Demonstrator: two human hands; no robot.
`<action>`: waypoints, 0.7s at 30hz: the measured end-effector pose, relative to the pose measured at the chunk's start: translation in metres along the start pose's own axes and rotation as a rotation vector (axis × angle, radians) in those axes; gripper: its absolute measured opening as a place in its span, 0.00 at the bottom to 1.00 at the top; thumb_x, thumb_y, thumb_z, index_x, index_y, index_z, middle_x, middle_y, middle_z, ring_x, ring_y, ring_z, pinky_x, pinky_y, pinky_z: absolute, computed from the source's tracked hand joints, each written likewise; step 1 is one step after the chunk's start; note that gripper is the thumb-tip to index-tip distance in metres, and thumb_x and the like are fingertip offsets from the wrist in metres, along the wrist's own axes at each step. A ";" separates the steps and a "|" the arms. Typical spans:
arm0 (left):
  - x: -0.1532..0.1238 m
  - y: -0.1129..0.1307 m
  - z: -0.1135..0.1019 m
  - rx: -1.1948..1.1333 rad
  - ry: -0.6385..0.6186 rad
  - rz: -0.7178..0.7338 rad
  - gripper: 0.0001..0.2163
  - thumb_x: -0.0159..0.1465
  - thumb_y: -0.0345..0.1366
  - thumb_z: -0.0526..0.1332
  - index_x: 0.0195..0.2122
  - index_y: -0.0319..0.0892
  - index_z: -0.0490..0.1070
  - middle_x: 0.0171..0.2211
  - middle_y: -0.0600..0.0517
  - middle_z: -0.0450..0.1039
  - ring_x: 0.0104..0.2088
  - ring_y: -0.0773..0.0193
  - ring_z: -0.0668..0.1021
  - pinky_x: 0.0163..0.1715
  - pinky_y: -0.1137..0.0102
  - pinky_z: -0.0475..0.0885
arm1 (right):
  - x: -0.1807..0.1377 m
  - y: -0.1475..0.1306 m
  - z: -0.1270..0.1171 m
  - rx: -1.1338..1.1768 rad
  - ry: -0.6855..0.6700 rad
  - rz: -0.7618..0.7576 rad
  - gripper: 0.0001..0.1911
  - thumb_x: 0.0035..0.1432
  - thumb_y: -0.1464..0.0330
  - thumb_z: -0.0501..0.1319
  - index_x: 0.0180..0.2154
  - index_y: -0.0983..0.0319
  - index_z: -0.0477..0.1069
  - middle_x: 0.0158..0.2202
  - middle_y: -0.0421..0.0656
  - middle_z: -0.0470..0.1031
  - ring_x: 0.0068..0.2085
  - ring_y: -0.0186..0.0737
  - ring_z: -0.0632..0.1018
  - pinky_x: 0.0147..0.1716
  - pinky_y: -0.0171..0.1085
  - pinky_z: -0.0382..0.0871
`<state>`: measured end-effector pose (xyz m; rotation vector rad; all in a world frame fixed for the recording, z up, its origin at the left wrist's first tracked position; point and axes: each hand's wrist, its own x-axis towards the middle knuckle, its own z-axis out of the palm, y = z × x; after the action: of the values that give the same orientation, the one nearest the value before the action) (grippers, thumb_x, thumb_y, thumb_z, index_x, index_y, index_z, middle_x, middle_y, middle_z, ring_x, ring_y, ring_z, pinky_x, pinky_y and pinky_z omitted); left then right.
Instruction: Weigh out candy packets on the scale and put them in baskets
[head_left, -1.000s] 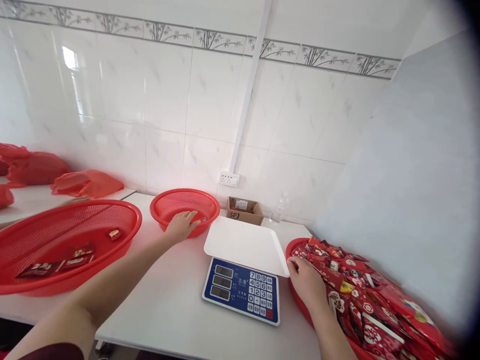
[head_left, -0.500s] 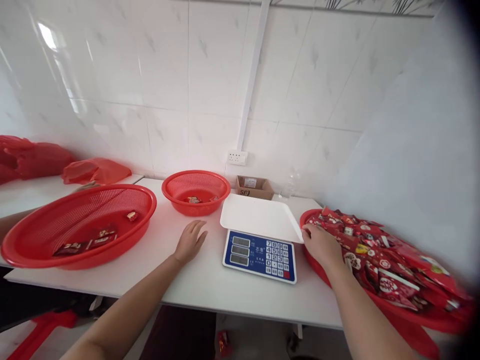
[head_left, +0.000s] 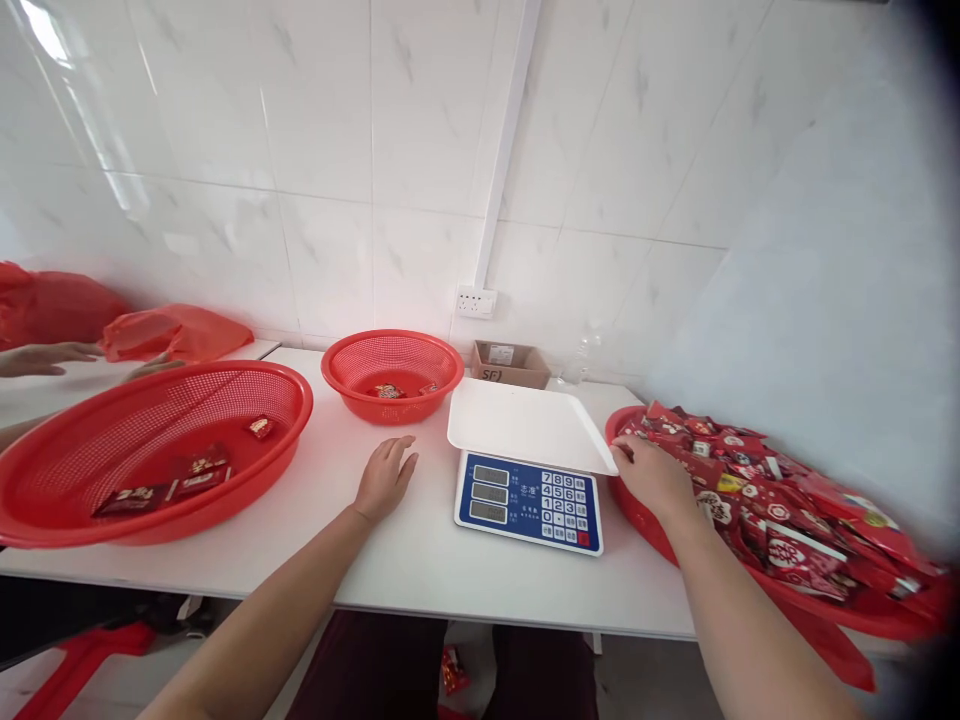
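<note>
A digital scale [head_left: 529, 500] with a blue keypad panel stands before me on the white table. Nothing lies on its white weighing pan [head_left: 525, 425]. My right hand [head_left: 654, 482] is at the pan's front right corner, fingers curled against the edge; the fingertips are partly hidden. To the left of the scale my left hand [head_left: 386, 478] hovers over or rests on the tabletop, fingers loosely extended and holding nothing. Beside my right hand a red basket [head_left: 646, 520] is heaped with red candy packets [head_left: 780, 500].
A large red basket [head_left: 285, 425] with a few packets stands left. Behind sits a smaller red basket [head_left: 352, 400]. A cardboard box [head_left: 514, 372] is by the wall. At far left, another person's hands [head_left: 49, 357] show near red bags [head_left: 180, 332]. A red packet [head_left: 454, 670] lies below the table.
The scale and my right hand appear slightly farther right. My left hand stays nearly in place. Another person's second hand has come into view at far left. My view has tilted down a little.
</note>
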<state>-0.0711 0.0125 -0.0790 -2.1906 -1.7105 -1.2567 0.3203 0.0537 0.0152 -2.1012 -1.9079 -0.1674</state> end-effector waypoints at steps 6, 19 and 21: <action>0.002 -0.005 0.000 -0.029 0.018 -0.068 0.13 0.66 0.38 0.49 0.49 0.45 0.64 0.41 0.48 0.74 0.45 0.59 0.75 0.45 0.62 0.71 | 0.004 0.005 0.006 0.038 0.003 -0.002 0.15 0.59 0.64 0.48 0.39 0.59 0.72 0.41 0.45 0.77 0.40 0.44 0.76 0.32 0.37 0.60; 0.004 -0.004 -0.003 -0.130 0.026 -0.175 0.13 0.65 0.40 0.49 0.44 0.43 0.68 0.40 0.47 0.74 0.44 0.58 0.76 0.44 0.61 0.72 | 0.002 0.005 0.004 0.085 0.016 0.007 0.16 0.59 0.64 0.48 0.42 0.59 0.71 0.45 0.45 0.76 0.44 0.45 0.75 0.37 0.39 0.64; 0.003 -0.002 -0.007 -0.156 0.029 -0.202 0.13 0.65 0.41 0.49 0.44 0.42 0.68 0.39 0.47 0.74 0.44 0.58 0.76 0.43 0.61 0.72 | 0.002 0.004 0.002 0.093 0.015 0.001 0.17 0.59 0.64 0.48 0.42 0.59 0.72 0.46 0.46 0.76 0.44 0.46 0.75 0.38 0.39 0.64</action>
<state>-0.0759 0.0118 -0.0732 -2.1094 -1.9241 -1.5095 0.3237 0.0559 0.0130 -2.0345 -1.8682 -0.0920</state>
